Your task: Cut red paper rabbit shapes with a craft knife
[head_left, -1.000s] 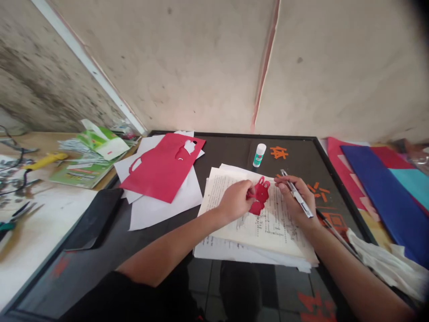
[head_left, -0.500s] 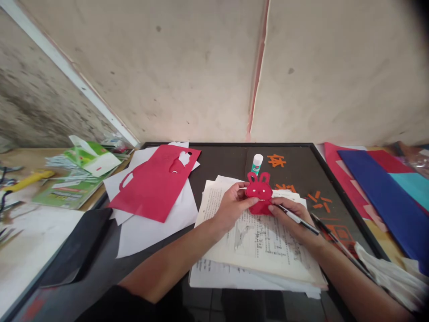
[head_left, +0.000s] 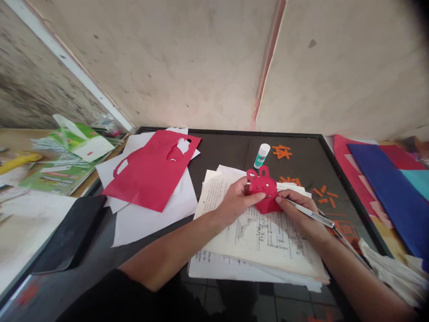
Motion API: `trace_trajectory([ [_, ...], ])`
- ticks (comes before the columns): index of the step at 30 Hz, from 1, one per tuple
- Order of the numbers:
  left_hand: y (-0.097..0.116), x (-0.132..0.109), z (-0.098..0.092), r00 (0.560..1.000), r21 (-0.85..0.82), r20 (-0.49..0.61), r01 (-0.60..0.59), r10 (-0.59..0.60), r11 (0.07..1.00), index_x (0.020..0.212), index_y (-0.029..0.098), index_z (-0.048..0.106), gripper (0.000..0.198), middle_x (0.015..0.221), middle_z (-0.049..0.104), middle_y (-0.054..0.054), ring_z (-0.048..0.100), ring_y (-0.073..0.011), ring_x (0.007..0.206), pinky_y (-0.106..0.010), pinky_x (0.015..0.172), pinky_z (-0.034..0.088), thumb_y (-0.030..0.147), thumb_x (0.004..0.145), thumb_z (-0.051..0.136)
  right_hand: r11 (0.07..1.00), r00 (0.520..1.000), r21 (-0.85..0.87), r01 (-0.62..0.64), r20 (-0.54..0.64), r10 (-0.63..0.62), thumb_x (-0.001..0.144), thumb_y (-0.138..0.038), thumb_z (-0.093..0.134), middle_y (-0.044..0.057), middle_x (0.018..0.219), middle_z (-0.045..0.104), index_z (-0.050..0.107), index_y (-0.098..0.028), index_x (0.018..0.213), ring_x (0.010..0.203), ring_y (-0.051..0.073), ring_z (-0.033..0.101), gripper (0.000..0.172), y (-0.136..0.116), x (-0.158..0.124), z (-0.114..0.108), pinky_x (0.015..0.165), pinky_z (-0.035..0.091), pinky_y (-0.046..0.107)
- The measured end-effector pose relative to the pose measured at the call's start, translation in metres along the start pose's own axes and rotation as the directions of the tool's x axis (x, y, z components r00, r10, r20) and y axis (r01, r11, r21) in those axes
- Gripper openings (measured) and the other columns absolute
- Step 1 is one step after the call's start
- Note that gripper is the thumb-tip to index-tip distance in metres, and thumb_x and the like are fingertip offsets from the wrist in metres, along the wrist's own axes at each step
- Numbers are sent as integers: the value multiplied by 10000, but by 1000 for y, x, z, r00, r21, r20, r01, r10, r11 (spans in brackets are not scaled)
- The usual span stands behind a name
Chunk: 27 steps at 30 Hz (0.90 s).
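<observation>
Specimen: red paper rabbit cut-out (head_left: pixel 263 185), ears pointing away from the person, held just above the stack of printed pages (head_left: pixel 268 243).
Left hand (head_left: pixel 237 201): closed in a pinch, gripping the left side of the cut-out between thumb and fingers.
Right hand (head_left: pixel 298 212): curled around a slim silver craft knife (head_left: pixel 310 216); its fingertips (head_left: pixel 280 201) touch the right side of the cut-out. Blade tip: cannot tell.
Under the stack: black-framed board (head_left: pixel 228 152).
Beyond the stack: glue stick (head_left: pixel 262 155) lying tilted; orange paper character (head_left: pixel 281 152) beside it.
Right of the stack: orange paper strips (head_left: pixel 324 197); dark pen-like tool (head_left: pixel 348 241) near the right wrist; white cloth (head_left: pixel 392 277) farther along.
Left of the stack: red sheet with cut-out openings (head_left: pixel 147 170), resting on white paper (head_left: pixel 150 226).
Far left of the stack: green printed packaging (head_left: pixel 80 143).
Far right of the stack: blue paper (head_left: pixel 392 197).
</observation>
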<state>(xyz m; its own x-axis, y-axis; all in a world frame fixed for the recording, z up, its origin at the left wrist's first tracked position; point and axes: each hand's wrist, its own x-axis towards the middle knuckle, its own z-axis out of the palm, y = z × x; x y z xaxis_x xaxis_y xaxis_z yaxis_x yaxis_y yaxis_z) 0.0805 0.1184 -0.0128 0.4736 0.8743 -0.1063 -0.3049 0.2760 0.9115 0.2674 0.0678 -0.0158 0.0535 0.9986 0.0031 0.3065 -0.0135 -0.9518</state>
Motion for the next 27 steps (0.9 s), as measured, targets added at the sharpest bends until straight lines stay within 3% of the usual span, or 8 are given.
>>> trace_trajectory([
  [7, -5, -1, 1, 997, 26, -13, -72, 73, 997, 1013, 167, 643, 290, 967, 718, -67, 674, -184, 895, -341, 857, 525, 233, 758, 763, 989, 998, 144, 38, 43, -44, 801, -342, 748, -4, 783, 691, 704, -227, 883, 640, 131, 606, 148, 5, 0, 1, 618, 501, 243],
  [13, -6, -3, 3, 996, 57, 14, -85, 84, 995, 982, 163, 660, 310, 947, 717, -63, 673, -189, 857, -335, 805, 538, 242, 715, 796, 989, 996, 123, 82, -34, -78, 789, -346, 742, 3, 721, 700, 712, -223, 759, 616, 138, 619, 129, 2, 1, 5, 593, 523, 247],
  [21, -8, -2, 7, 996, 59, -23, -79, 80, 995, 966, 170, 629, 358, 924, 714, -54, 677, -191, 848, -348, 825, 539, 239, 670, 818, 995, 999, 92, 33, 15, -35, 784, -322, 727, 8, 690, 697, 708, -209, 754, 614, 153, 635, 119, -5, -3, 7, 582, 530, 253],
  [27, -9, -6, 11, 999, 53, -49, -18, 21, 998, 1050, 182, 610, 455, 899, 710, -46, 685, -196, 812, -340, 766, 552, 203, 649, 823, 997, 1000, 71, -10, -16, 11, 772, -235, 680, -31, 597, 608, 638, -200, 684, 525, 108, 526, 103, -14, -8, 13, 516, 442, 226],
])
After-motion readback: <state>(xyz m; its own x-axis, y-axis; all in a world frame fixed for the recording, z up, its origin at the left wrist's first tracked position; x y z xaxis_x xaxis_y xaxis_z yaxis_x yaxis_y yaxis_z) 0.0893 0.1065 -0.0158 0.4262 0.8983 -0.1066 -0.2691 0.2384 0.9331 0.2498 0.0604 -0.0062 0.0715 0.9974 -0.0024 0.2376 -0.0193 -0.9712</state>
